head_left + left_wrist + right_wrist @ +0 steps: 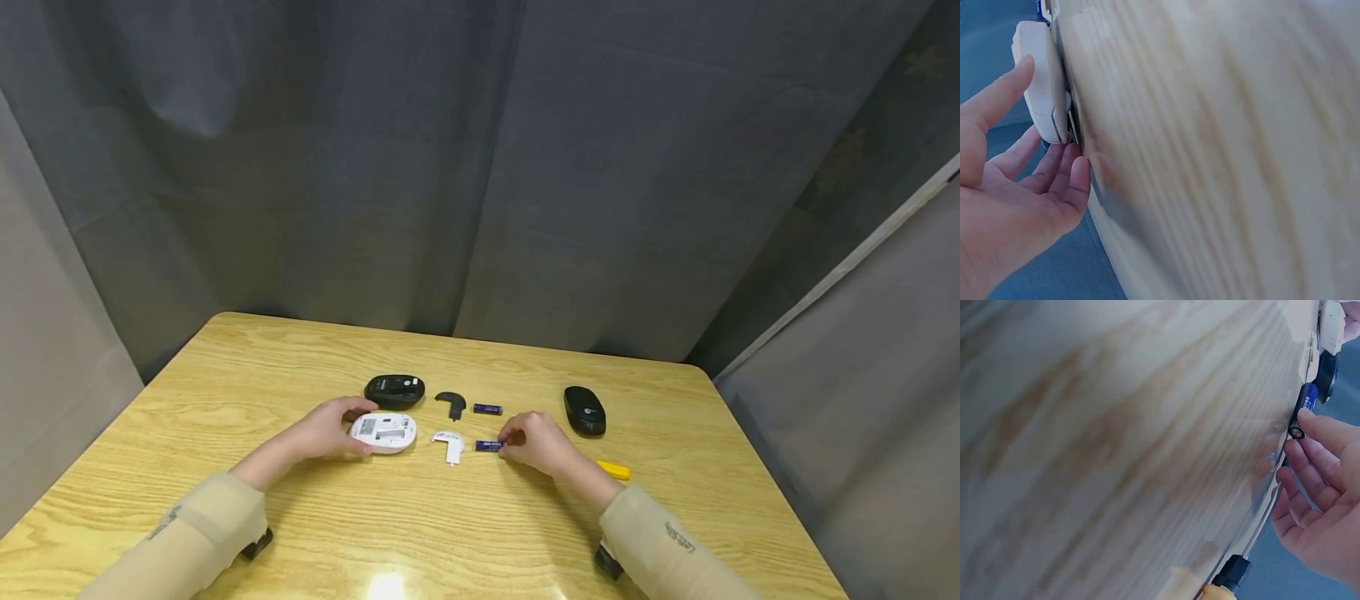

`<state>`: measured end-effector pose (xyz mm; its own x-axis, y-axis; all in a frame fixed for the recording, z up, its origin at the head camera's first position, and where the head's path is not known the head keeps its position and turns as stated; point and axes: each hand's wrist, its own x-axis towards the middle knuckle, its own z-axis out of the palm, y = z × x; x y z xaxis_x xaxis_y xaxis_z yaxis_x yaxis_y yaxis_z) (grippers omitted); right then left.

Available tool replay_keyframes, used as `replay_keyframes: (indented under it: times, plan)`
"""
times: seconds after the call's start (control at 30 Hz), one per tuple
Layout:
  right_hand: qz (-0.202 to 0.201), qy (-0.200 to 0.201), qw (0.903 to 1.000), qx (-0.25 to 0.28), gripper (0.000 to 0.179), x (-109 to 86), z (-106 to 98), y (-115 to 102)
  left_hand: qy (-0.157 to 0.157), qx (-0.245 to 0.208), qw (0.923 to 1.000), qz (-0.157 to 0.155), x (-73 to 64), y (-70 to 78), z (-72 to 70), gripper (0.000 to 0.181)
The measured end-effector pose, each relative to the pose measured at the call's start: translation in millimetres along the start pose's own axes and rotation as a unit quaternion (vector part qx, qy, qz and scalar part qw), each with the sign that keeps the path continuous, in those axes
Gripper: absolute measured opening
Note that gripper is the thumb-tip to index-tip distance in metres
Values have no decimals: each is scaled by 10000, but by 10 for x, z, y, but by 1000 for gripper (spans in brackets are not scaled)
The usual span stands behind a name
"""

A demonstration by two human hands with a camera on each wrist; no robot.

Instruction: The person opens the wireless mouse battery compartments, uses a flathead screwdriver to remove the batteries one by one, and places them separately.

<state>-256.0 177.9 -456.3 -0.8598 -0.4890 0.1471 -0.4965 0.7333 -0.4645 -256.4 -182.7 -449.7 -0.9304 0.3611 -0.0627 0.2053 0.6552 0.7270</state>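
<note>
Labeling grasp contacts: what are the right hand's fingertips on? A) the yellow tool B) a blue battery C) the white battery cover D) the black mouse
B: the right hand has its fingertips on the near blue battery; the right wrist view shows them at its end cap.

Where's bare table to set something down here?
Free: the far strip of the table behind the upturned black mouse, the left side beyond the left hand, and the right edge past the black mouse. Crowded: the middle, from the white mouse to the yellow tool.
</note>
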Motion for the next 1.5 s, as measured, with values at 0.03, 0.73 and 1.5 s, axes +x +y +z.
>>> replay_keyframes:
  times: [0.03, 0.73, 1.5]
  plan:
    - [5, -7, 10000, 9, 11, 0, 1, 1, 12, -24, 10000, -31, -9, 6, -5, 72]
    - [344, 62, 9990, 282, 26, -158, -320, -140, 228, -132, 9992, 300, -207, 342, -173, 67]
    - [251, 1092, 9933, 272, 34, -349, -1085, -23, 972, -1446, 9826, 635, -84, 1109, 59, 62]
